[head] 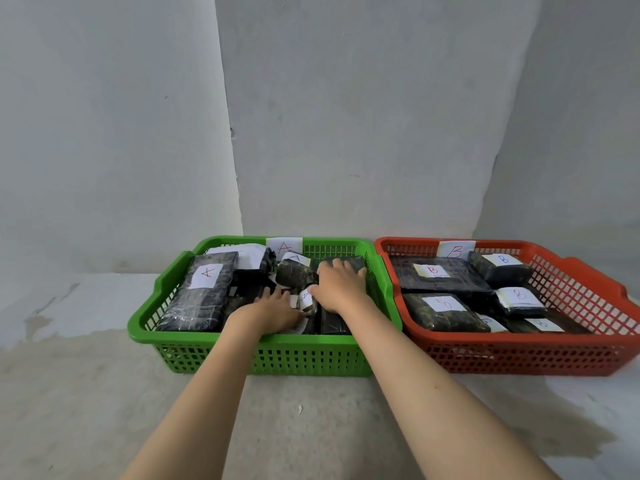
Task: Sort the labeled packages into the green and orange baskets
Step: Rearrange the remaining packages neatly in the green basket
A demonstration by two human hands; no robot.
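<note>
Baskets number two, a green basket (pixel 311 355) holding about five dark packages (pixel 204 292) and an orange basket (pixel 519 358) holding six, while the left hand (pixel 277 311) and right hand (pixel 337 285) lie flat, fingers spread, on the green one's packages.

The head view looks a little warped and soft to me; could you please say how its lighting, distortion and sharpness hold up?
Head view: soft, even light with no glare; faint shadows lie beneath the forearms. Wide-angle distortion bends the wall seams and splays the green basket and orange basket. Labels read clearly on the far packages, but those near the left hand and right hand are slightly blurred.
</note>
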